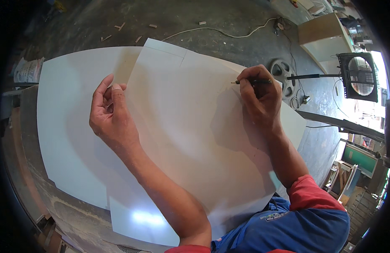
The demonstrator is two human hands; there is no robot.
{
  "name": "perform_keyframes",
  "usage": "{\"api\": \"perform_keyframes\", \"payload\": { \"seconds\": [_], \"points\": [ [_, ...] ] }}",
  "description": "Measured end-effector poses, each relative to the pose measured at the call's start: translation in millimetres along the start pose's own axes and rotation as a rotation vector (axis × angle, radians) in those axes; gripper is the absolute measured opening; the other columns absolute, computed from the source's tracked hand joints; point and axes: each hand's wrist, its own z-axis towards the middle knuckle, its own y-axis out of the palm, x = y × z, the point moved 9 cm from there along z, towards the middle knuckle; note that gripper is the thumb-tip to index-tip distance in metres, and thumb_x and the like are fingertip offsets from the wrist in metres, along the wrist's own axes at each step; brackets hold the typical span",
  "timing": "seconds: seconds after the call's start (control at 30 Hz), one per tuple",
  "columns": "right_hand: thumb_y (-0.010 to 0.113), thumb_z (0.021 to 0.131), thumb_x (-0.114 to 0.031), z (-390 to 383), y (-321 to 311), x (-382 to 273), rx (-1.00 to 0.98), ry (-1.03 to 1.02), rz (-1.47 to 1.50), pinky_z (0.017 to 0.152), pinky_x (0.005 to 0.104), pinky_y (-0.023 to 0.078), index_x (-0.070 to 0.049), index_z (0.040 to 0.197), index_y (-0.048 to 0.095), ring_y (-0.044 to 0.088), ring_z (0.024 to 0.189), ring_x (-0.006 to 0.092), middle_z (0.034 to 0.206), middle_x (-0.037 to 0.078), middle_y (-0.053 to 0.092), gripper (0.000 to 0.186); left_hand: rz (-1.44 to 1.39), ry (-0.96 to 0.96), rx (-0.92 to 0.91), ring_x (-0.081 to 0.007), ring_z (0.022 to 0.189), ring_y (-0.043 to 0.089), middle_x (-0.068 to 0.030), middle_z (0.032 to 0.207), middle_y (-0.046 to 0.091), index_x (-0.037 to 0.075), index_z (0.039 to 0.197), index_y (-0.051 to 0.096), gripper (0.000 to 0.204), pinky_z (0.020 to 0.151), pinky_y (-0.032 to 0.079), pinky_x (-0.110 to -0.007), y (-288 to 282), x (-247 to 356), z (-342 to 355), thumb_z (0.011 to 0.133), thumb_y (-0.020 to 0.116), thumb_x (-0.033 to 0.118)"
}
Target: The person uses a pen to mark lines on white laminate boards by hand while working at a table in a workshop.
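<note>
A dark pencil (259, 81) is gripped in my right hand (262, 97), its sharpened tip pointing left over the upper right part of a large white panel (182, 126). Whether the tip touches the surface I cannot tell. My left hand (113, 107) hovers near the panel's left edge, fingers loosely bent and apart, with nothing visible in them. Thin pencil lines (181, 57) cross near the panel's far corner. Beneath it lies a second white panel (73, 126), which shows on the left.
Small wood offcuts (120, 27) and a pale cable (228, 34) lie on the dark floor beyond. A grey spoked wheel (282, 76) stands past my right hand, beside a black-framed lamp or fan (358, 77) on a bar. A white bag or bucket (29, 71) sits far left.
</note>
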Motion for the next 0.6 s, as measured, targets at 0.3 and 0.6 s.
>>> {"api": "perform_keyframes", "payload": {
  "seconds": [0.3,0.6],
  "points": [
    [0.060,0.089,0.000,-1.1,-1.8,2.5,-0.007,0.040,-0.037,0.052,0.0210,0.033,-0.002,0.094,0.062,0.045,0.061,0.0012,0.074,-0.003,0.057,0.006,0.034,-0.027,-0.014,-0.0105,0.088,0.066,-0.0060,0.089,0.072,0.002,0.115,0.073,0.023,0.091,0.055,-0.028,1.1,-0.3,-1.0,0.096,0.064,0.010],
    [0.060,0.089,0.000,-0.1,-1.8,-0.7,0.001,0.008,-0.006,0.053,0.0213,0.034,-0.002,0.094,0.062,0.046,0.062,0.0020,0.074,-0.002,0.057,0.005,0.042,-0.009,0.006,-0.0105,0.082,0.067,-0.0039,0.087,0.073,0.006,0.113,0.074,0.022,0.079,0.054,-0.027,0.0,-0.2,-0.6,0.095,0.064,0.012]
  ]
}}
